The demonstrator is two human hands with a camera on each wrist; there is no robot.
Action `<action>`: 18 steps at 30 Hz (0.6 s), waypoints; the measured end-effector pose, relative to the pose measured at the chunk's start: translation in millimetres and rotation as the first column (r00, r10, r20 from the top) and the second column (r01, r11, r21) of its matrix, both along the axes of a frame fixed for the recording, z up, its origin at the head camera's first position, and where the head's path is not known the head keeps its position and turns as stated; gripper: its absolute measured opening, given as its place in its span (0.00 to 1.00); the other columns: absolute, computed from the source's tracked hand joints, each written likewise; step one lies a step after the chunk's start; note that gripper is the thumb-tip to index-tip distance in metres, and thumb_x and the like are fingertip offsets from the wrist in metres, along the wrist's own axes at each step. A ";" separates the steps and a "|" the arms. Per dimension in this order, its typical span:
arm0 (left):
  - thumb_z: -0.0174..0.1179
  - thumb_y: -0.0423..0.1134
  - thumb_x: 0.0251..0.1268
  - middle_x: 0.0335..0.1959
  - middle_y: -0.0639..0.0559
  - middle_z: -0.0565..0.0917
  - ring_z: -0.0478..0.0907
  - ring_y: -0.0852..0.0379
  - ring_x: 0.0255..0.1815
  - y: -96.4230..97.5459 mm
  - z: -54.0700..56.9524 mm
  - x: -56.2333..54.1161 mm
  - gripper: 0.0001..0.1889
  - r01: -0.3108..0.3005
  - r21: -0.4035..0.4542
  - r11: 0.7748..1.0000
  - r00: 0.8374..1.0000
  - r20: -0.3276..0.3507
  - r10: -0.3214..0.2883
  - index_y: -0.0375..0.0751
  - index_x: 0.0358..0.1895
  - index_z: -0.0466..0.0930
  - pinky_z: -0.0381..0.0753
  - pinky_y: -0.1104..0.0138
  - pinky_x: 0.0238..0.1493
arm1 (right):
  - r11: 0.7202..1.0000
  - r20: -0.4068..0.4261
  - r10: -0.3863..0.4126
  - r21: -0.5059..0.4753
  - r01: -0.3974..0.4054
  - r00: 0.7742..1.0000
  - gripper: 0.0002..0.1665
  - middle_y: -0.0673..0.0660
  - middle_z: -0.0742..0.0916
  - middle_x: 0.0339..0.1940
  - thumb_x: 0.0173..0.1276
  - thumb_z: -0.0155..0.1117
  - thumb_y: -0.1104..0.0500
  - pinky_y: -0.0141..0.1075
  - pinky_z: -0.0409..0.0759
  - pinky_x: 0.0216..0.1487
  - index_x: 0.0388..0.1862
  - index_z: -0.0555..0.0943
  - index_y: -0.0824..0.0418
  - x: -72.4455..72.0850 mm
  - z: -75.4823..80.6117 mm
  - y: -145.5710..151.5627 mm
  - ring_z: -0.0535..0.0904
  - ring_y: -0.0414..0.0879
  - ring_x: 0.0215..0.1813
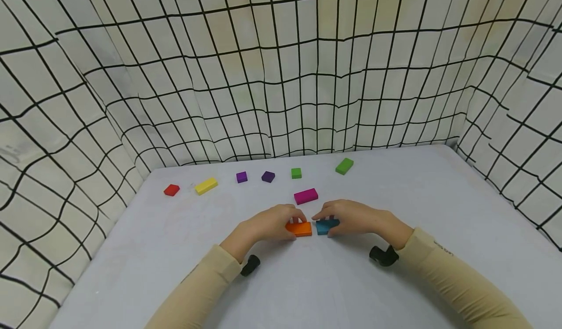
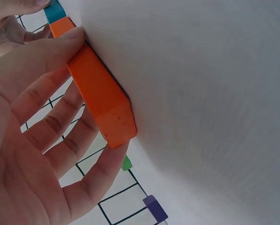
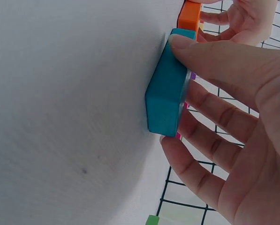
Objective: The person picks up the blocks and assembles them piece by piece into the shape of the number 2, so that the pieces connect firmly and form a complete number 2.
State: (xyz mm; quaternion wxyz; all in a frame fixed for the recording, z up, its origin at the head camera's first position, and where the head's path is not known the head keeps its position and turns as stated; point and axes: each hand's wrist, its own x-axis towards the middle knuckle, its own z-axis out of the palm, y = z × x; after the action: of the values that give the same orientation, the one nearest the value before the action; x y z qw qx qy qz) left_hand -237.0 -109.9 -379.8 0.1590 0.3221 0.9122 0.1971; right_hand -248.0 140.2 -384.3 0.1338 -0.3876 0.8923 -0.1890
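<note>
At the middle of the white table, my left hand [image 1: 275, 223] grips an orange block [image 1: 300, 229] between thumb and fingers. The thumb lies along the near face of the orange block [image 2: 100, 89] in the left wrist view, with the little finger at its outer end. Facing it, my right hand [image 1: 353, 216] pinches a teal-blue block [image 1: 324, 227]. Seen from the right wrist, the thumb presses the near face of that teal block [image 3: 168, 84] and the fingers sit behind it. A narrow gap separates the two blocks end to end in the head view.
Just beyond the hands lies a magenta block [image 1: 306, 196]. Farther back are a red block [image 1: 171, 190], a yellow block [image 1: 206, 186], a purple cube [image 1: 242, 177], a dark purple block [image 1: 268, 176], a small green block [image 1: 296, 173] and a longer green block [image 1: 344, 166]. Black-gridded white cloth [image 1: 285, 90] surrounds the table.
</note>
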 end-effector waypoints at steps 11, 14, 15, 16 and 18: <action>0.72 0.36 0.64 0.46 0.53 0.82 0.78 0.54 0.49 0.1 -1.6 -3.5 0.20 0.027 -0.015 1.000 1.000 -0.014 -0.027 0.45 0.59 0.83 0.80 0.59 0.57 | 1.000 0.000 0.001 0.001 -0.001 1.000 0.29 0.48 0.85 0.50 0.64 0.78 0.57 0.39 0.81 0.56 0.64 0.84 0.57 -2.9 -3.6 10.4 0.79 0.43 0.50; 0.73 0.37 0.64 0.46 0.53 0.82 0.78 0.54 0.49 -1.6 -1.5 -3.6 0.21 0.021 -0.014 1.000 1.000 -0.008 -0.021 0.46 0.60 0.83 0.81 0.59 0.56 | 1.000 0.006 -0.010 -0.005 0.010 1.000 0.29 0.48 0.85 0.49 0.63 0.78 0.57 0.39 0.82 0.55 0.63 0.84 0.57 -3.4 -5.1 13.8 0.79 0.43 0.50; 0.73 0.38 0.63 0.45 0.54 0.82 0.78 0.54 0.49 -2.5 -1.5 -3.4 0.21 0.016 -0.012 1.000 1.000 -0.004 -0.016 0.46 0.60 0.83 0.81 0.59 0.56 | 1.000 0.009 -0.013 -0.007 0.013 1.000 0.29 0.47 0.85 0.48 0.63 0.78 0.57 0.39 0.82 0.55 0.63 0.84 0.57 -3.6 -5.5 15.0 0.79 0.43 0.50; 0.73 0.38 0.63 0.45 0.54 0.82 0.78 0.54 0.49 -3.7 -1.5 -3.1 0.22 0.009 -0.010 1.000 1.000 0.000 -0.009 0.47 0.60 0.82 0.81 0.59 0.56 | 1.000 0.013 -0.017 -0.009 0.017 1.000 0.29 0.47 0.85 0.48 0.63 0.78 0.57 0.38 0.82 0.54 0.63 0.84 0.57 -3.6 -5.6 16.1 0.79 0.43 0.50; 0.74 0.39 0.62 0.45 0.54 0.81 0.77 0.55 0.49 -6.8 -1.8 -2.6 0.22 -0.007 -0.006 1.000 1.000 0.012 0.007 0.48 0.60 0.82 0.81 0.58 0.55 | 1.000 0.025 -0.025 -0.014 0.026 0.999 0.29 0.46 0.84 0.47 0.63 0.78 0.57 0.38 0.81 0.53 0.63 0.84 0.56 -3.6 -5.8 18.4 0.79 0.43 0.49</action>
State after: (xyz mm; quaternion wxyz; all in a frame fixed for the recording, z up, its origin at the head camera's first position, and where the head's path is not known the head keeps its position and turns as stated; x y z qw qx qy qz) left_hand -239.6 -116.7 -381.6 0.1648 0.3173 0.9129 0.1972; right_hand -251.6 158.6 -390.1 0.1396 -0.3747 0.8941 -0.2017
